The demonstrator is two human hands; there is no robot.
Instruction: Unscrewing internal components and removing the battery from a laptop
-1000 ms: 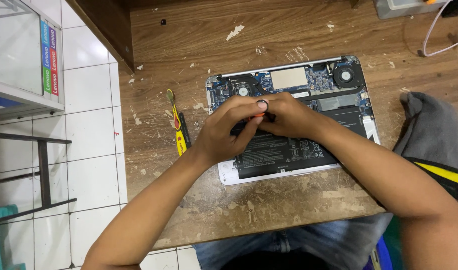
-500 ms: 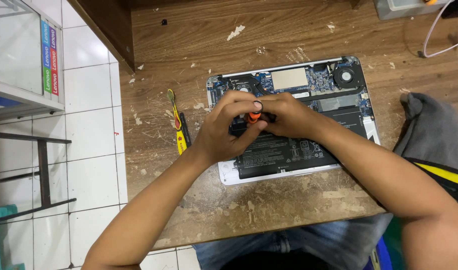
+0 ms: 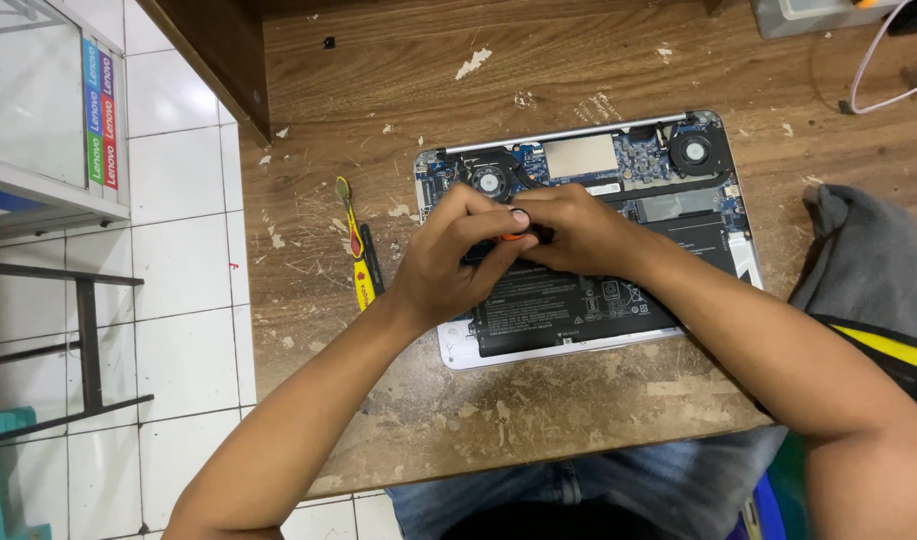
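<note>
**Scarred wood, an opened laptop, two hands on a small tool**

Blue denim covers the person's knees at the near edge, under the rim of a worn wooden table (image 3: 538, 420) whose top is scratched, flaked and pale in patches. Just beyond, both forearms reach in and meet over a laptop (image 3: 588, 235) lying with its bottom cover off. The left hand (image 3: 448, 265) is curled, its fingers bent around a small tool with an orange part (image 3: 511, 238) that shows between the fingertips; the right hand (image 3: 578, 235) closes over the same tool from the other side, knuckles up. How much of the tool each hand grips is hidden. Under the hands lies the flat black battery (image 3: 568, 310), rectangular and matte.

Left of the left hand, a slim yellow-handled tool (image 3: 358, 265) rests on the wood beside a dark one. Right of the right forearm sits a crumpled grey cloth (image 3: 868, 260).

Past the hands, the blue circuit board carries two round black fans (image 3: 694, 153) and a silvery plate.
</note>
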